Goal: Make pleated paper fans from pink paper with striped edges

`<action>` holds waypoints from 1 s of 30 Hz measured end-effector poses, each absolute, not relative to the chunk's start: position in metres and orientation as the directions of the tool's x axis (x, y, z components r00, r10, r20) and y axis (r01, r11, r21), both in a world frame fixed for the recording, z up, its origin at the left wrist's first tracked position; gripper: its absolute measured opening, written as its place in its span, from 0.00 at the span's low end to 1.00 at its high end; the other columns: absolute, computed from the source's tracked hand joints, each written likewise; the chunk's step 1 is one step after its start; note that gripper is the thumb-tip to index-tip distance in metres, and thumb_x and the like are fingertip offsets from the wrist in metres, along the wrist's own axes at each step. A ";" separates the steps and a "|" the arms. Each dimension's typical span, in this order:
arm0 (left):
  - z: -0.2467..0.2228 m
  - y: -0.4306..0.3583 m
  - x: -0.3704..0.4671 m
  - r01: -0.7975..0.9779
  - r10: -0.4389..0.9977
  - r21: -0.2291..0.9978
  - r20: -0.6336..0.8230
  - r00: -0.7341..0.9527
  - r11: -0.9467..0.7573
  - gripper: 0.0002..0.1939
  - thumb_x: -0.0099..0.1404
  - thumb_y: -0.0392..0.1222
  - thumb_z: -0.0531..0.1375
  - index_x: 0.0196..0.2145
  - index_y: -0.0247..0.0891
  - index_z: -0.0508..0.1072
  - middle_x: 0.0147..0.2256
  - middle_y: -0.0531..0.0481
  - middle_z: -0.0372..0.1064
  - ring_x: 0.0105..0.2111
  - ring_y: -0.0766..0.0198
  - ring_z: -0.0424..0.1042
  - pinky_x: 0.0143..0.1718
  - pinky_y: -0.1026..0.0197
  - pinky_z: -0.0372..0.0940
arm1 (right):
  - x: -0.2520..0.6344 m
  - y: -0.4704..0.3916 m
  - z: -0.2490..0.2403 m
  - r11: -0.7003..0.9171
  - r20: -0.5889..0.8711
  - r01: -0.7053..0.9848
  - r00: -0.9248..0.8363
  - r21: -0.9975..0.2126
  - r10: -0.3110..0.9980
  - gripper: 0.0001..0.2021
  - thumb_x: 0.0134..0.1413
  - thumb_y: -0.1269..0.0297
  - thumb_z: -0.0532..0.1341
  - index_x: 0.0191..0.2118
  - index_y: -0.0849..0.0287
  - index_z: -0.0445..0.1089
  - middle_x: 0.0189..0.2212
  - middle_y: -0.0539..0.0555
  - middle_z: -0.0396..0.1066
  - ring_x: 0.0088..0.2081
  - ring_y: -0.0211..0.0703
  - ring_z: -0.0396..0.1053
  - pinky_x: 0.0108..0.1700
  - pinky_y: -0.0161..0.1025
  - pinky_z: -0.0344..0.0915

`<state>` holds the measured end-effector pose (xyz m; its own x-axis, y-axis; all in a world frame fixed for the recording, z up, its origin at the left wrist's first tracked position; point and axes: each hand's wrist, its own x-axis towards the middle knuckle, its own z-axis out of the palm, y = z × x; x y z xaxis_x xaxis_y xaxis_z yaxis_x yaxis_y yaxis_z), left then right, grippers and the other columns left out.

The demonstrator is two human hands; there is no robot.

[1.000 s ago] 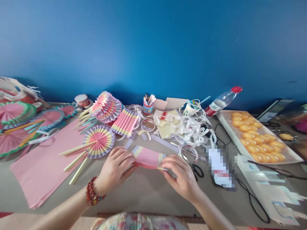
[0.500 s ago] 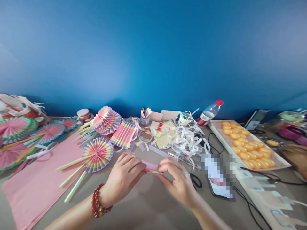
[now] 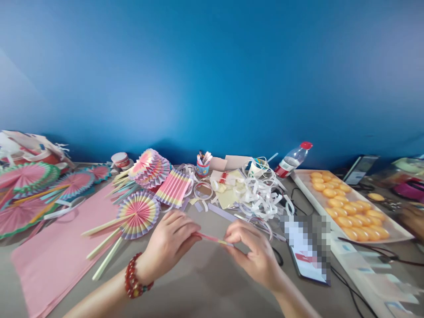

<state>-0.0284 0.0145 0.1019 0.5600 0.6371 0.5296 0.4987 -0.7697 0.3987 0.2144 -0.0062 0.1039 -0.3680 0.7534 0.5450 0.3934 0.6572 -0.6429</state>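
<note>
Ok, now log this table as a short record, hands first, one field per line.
Left hand: pinching one end of the folded paper
Right hand: pinching its other end
Left side: pleated fans, pink sheets
Middle, behind hands: pen cup, white paper curls
Right side: red-capped bottle, phone, tray of yellow ovals

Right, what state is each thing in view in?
Paper strip: held edge-on
Left hand: pinching one end
Right hand: pinching the other end
Rainbow paper fan: opened round
Pink paper sheets: stacked flat
Plastic bottle: capped, tilted
Pen cup: upright, filled
Smartphone: face up, lit
White tray: loaded
</note>
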 end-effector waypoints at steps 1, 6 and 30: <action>0.103 0.016 -0.030 0.508 0.656 0.417 0.521 0.547 -0.754 0.05 0.68 0.37 0.58 0.42 0.39 0.72 0.36 0.48 0.74 0.37 0.61 0.68 0.42 0.56 0.63 | 0.217 -0.006 0.104 0.658 0.548 0.385 -0.365 -0.647 0.752 0.06 0.58 0.73 0.61 0.32 0.55 0.65 0.29 0.51 0.69 0.32 0.41 0.70 0.35 0.36 0.66; 0.108 0.020 -0.041 0.490 0.688 0.484 0.527 0.498 -0.725 0.05 0.67 0.38 0.60 0.41 0.38 0.72 0.37 0.47 0.73 0.39 0.60 0.70 0.44 0.56 0.64 | 0.228 -0.003 0.100 0.673 0.581 0.360 -0.340 -0.646 0.740 0.06 0.57 0.74 0.60 0.34 0.54 0.65 0.30 0.52 0.69 0.32 0.42 0.70 0.35 0.37 0.67; 0.099 0.019 -0.042 0.255 0.945 0.913 0.282 0.165 -0.317 0.13 0.60 0.39 0.66 0.43 0.39 0.72 0.36 0.50 0.71 0.37 0.64 0.70 0.40 0.66 0.65 | 0.244 0.003 0.080 0.696 0.647 0.279 -0.257 -0.662 0.718 0.07 0.54 0.75 0.61 0.34 0.55 0.68 0.30 0.52 0.70 0.34 0.44 0.72 0.36 0.38 0.68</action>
